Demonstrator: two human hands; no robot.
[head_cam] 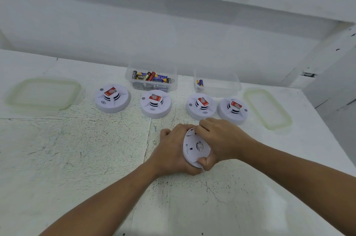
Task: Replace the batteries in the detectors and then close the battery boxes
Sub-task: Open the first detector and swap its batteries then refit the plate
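A white round detector is held on edge above the table, its flat back turned toward me. My left hand grips it from the left and underneath. My right hand grips its right rim, thumb at the bottom edge and fingers over the top. Several more white detectors stand face up in a row behind, each with a red label on top: one at far left, one, one, and one at far right. A clear box holds several batteries.
A second clear box at the back right holds one purple battery. Two translucent lids lie flat on the white scratched table: one at the left, one at the right. A white wall rises behind the table.
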